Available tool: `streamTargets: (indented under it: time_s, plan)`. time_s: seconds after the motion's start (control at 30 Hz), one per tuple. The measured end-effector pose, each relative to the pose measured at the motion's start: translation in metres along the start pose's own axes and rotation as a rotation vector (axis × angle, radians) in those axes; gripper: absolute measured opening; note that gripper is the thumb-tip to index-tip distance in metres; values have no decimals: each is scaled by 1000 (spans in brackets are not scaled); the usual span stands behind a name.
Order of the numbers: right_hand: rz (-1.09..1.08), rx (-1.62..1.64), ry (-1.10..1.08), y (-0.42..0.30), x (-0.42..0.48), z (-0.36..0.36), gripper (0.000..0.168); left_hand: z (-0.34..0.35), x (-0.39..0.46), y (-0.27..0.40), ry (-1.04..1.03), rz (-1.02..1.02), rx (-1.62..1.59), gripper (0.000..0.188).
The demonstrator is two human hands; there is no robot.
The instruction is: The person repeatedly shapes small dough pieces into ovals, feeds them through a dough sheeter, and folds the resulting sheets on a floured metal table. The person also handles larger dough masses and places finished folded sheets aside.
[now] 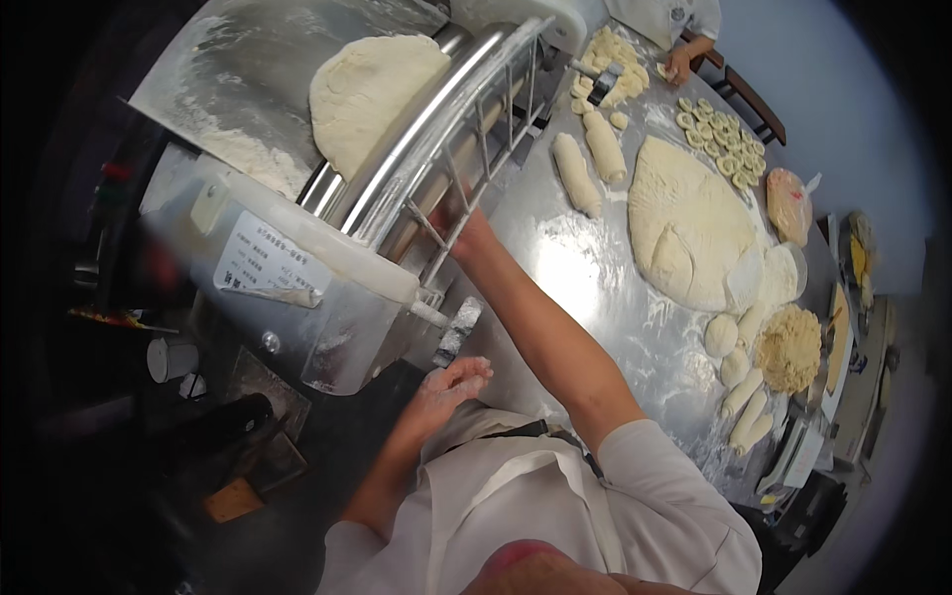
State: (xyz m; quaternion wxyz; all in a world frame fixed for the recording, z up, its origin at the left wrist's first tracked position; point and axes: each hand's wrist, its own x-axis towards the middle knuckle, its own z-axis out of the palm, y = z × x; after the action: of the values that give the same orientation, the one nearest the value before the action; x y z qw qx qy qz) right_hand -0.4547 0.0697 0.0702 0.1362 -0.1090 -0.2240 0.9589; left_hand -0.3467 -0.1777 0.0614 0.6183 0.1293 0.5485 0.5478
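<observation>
In front of me stands a dough sheeter with shiny metal rollers [416, 137]. A flattened sheet of dough [372, 100] lies on its floury metal feed tray [245, 82], one edge against the rollers. My right hand [460, 223] reaches in below the wire guard [476, 175] on the machine's near side. The bars and shadow hide its fingers, so what it touches cannot be seen. My left hand [457, 383], dusted with flour and with its fingers loosely bent, is empty. It is just below the sheeter's dark floury adjusting knob [457, 332].
On the steel table [520, 327] to the right lie a large dough sheet [692, 223], dough rolls [575, 175], small dough rings [718, 137] and a crumbly mound [788, 349]. A co-worker's hand [677, 65] is at the far end. Another knob [606, 83] juts out.
</observation>
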Motion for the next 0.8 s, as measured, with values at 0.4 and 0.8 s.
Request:
streamTargets:
  time_s: [0.4, 0.8]
  plan:
    - [-76, 501, -56, 21, 24, 4, 50, -9, 30, -19, 73, -66, -84, 38]
    - [-240, 201, 320, 7, -10, -33, 51, 4, 86, -31, 157, -104, -167, 37]
